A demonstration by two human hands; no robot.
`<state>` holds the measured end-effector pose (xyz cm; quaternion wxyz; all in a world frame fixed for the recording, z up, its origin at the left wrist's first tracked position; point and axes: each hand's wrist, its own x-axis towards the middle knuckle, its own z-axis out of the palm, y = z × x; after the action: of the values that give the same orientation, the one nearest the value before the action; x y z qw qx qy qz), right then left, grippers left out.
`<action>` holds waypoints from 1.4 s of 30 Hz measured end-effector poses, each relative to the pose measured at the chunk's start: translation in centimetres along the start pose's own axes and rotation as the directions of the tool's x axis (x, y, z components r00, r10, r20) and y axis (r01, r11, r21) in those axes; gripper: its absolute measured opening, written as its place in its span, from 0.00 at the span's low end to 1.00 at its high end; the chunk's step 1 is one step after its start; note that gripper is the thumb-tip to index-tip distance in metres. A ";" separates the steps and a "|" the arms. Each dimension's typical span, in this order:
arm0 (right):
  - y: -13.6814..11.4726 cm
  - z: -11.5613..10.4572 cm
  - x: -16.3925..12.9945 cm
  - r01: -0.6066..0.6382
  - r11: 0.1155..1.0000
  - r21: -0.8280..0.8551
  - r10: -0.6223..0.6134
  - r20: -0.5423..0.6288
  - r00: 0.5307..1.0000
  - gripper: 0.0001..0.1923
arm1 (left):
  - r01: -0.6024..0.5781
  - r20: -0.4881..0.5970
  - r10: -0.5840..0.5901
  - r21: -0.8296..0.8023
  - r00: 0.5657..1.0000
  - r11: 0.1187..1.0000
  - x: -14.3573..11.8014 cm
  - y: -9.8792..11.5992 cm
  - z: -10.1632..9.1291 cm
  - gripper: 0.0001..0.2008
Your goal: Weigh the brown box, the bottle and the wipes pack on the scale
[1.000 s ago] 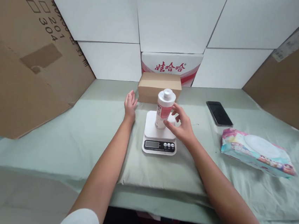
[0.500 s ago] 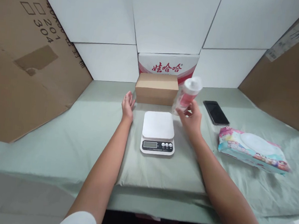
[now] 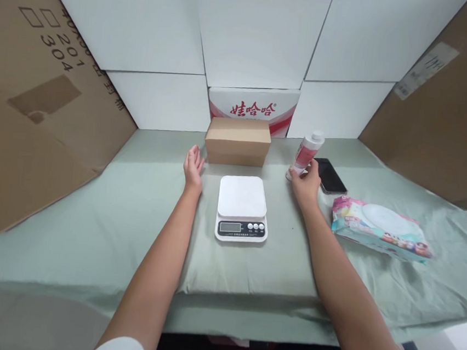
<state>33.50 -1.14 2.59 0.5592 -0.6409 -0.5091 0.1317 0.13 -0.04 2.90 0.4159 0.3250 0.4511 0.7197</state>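
Near edge, lower centre of frame: white digital scale (image 3: 242, 198) on green cloth (image 3: 143, 205), platform bare, display toward us. Lower right: wipes pack (image 3: 381, 225), lying at a slant.

Mid-frame, left of centre: our L hand (image 3: 193, 170) holds nothing; fingers loosely curled, palm inward, just beside the brown box (image 3: 237, 149). Contact w/ box: can't tell.

Right of centre: our R hand (image 3: 306, 186) has thumb & fingers wrapped round the lower body of the white-and-pink bottle (image 3: 306, 154). Phone (image 3: 331, 178) lies just right of it. Bottle's long axis runs lower left to upper right, cap at upper right, base at lower left; leans off upright. Base on cloth or just above: unclear.

Handling (est.): prob. stiff plastic, not fragile, smooth so may slip; wt. can't be told. Best hold approx. mid-body, below the shoulder.

Far, upper centre: red-lettered carton (image 3: 252, 104) behind box.
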 end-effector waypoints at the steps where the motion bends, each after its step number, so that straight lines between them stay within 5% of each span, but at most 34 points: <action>1: -0.5 -0.2 -0.2 0.003 1.000 0.003 -0.003 -0.014 1.000 0.45 | -0.009 -0.003 0.009 0.000 1.000 1.000 0.1 -0.1 -0.1 0.27; 4: -3.3 -2.9 -2.0 0.053 0.997 0.061 -0.049 -0.063 0.997 0.53 | -0.108 -0.013 0.108 0.028 0.994 0.994 0.1 0.3 -0.2 0.29; 6: -5.5 -6.6 -4.4 0.143 0.984 0.103 -0.130 -0.127 0.983 0.46 | -0.272 0.033 0.271 0.063 0.962 0.960 -1.0 1.3 0.1 0.31; 8: -6.6 -11.5 -6.8 0.262 0.964 0.047 -0.236 -0.304 0.923 0.34 | -0.431 0.164 0.420 0.039 0.893 0.901 -3.6 2.9 1.3 0.32; 10: -5.8 -16.7 -8.6 0.306 0.951 -0.037 -0.284 -0.497 0.820 0.28 | -0.461 0.360 0.446 -0.048 0.819 0.886 -7.8 4.1 3.5 0.35; 13: -1.5 -22.8 -9.0 0.124 0.990 0.070 -0.066 -0.549 0.833 0.23 | -0.253 0.696 0.162 0.029 0.700 0.967 -15.4 3.9 8.8 0.39; 16: 3.1 -25.3 -7.8 -0.243 0.908 0.340 0.366 -0.364 0.857 0.22 | -0.100 0.800 -0.276 0.383 0.533 0.918 -20.7 0.9 15.1 0.61; 19: 5.1 -24.8 -6.7 -0.377 0.758 0.532 0.533 -0.171 0.829 0.25 | -0.214 0.841 -0.386 0.486 0.378 0.847 -22.1 -3.1 20.1 0.75; 22: 4.9 -23.7 -6.6 -0.340 0.721 0.604 0.536 -0.176 0.826 0.29 | -0.306 0.886 -0.344 0.436 0.310 0.846 -21.8 -5.7 22.2 0.72; 26: 2.7 -22.9 -7.5 -0.320 0.733 0.600 0.516 -0.184 0.837 0.30 | -0.299 0.913 -0.229 0.335 0.338 0.893 -21.8 -5.0 21.2 0.64; 30: -1.7 -20.0 -8.3 -0.234 0.788 0.570 0.382 -0.154 0.911 0.30 | -0.390 0.885 -0.060 0.264 0.463 0.882 -20.3 0.1 16.4 0.62; 33: -5.8 -14.6 -8.5 -0.130 0.843 0.522 0.166 -0.022 0.986 0.30 | -0.473 0.816 0.052 0.280 0.576 0.836 -17.1 4.1 10.5 0.55; 35: -8.3 -9.9 -8.7 -0.069 0.855 0.514 0.033 0.079 0.996 0.31 | -0.494 0.722 0.116 0.339 0.683 0.801 -14.5 5.6 6.2 0.54; 39: -10.9 -1.7 -9.9 -0.070 0.806 0.587 -0.085 0.233 0.969 0.32 | -0.414 0.541 0.159 0.389 0.826 0.823 -10.3 5.2 -1.0 0.54; 42: -10.6 1.0 -11.2 -0.087 0.817 0.570 -0.095 0.281 0.955 0.32 | -0.342 0.491 0.110 0.412 0.864 0.845 -9.2 3.9 -3.6 0.55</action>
<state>22.39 -11.02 6.80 0.6443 -0.4131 -0.5246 0.3730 -0.01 -10.53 4.23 0.3230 0.6279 0.4660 0.5331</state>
